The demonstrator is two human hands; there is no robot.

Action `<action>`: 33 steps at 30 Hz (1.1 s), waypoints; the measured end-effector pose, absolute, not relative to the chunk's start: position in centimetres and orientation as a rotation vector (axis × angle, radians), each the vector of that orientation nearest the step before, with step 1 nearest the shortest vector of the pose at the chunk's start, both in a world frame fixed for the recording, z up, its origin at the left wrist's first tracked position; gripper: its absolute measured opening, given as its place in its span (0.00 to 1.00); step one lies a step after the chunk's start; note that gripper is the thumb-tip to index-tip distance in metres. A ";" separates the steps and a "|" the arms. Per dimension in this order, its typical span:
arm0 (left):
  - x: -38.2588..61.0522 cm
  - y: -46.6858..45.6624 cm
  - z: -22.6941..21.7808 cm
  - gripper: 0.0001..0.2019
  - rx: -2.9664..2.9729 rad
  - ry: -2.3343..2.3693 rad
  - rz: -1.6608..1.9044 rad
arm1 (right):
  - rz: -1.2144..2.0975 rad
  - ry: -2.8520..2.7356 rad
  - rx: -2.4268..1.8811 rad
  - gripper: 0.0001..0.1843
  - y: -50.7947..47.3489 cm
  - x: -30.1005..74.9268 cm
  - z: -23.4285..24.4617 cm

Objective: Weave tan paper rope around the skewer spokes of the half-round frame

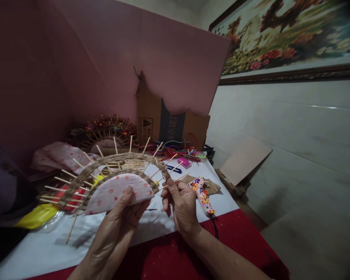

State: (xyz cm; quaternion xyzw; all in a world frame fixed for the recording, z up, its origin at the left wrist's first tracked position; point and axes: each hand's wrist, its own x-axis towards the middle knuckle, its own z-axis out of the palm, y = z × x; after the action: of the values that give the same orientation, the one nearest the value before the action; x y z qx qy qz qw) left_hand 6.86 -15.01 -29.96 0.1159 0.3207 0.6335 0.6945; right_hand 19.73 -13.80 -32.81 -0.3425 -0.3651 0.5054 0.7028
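holding a half-round craft piece [105,196] of pale red-dotted fabric [116,188], wooden sticks [131,144] and braided brown cord [128,156] up over a white sheet [224,202]: left hand [119,223] is gripping the fabric, thumb in front; right hand [182,204] is pinching the outer cord's right end. floral-patterned glue gun [204,198] is lying right of that hand, yellow plastic packet [39,215] is sitting far left, torn brown cardboard [198,128] is standing behind.

The semicircular panel [107,194] is faced with matt printed cloth; the outer band [113,157] is rough twisted fibre, crossed by bare wooden sticks [131,144]. The glue gun [203,196], right, has a smooth plastic-looking body. The far box [148,107] is matt cardboard. The yellow packet [37,216], left, is glossy plastic. The right wall [294,136] is smooth.
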 end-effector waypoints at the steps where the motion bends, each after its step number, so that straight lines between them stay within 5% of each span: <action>1: 6.8 -15.0 -30.0 0.07 0.258 0.714 1.416 | 1.118 -0.818 -0.764 0.17 -13.8 19.7 -32.8; 33: 6.2 -15.0 -29.9 0.09 0.240 0.684 1.429 | 1.029 -0.924 -0.753 0.15 -14.3 19.7 -32.9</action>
State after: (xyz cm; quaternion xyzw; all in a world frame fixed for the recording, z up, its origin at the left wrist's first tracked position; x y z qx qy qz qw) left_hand 6.21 -15.00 -29.86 0.1076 0.3065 0.6405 0.6959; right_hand 19.70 -14.31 -32.89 -0.3389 -0.4158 0.4631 0.7056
